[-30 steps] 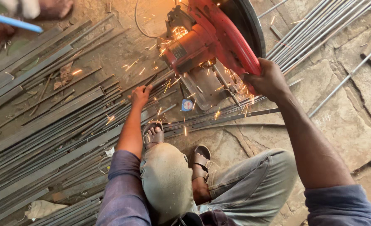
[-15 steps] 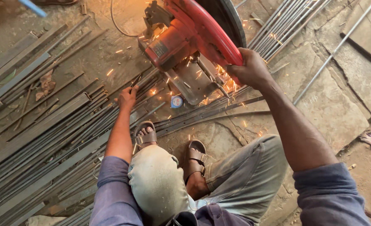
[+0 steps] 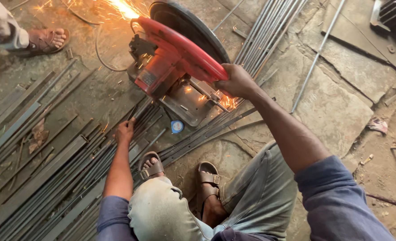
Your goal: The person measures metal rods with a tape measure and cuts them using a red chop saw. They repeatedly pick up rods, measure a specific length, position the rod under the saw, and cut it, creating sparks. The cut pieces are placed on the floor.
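Two hands busy mid-cut: right hand (image 3: 237, 81) grips the red chop saw (image 3: 175, 62) handle, sparks at twelve o'clock — left hand (image 3: 125, 132) seemingly closed, pinning steel bars (image 3: 73, 178); next calls for steady downward pressure.

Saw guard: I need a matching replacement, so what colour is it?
Red, clearest in the head view: the saw guard under the right hand.

Soft, even daylight is filling the scene, casting only faint shadows under the legs at lower centre. Sparks (image 3: 126, 8) are glaring to blown-out white at the top edge, and smaller ones are glowing orange at centre. Focus is holding sharp; straight lines are bending slightly toward the corners.
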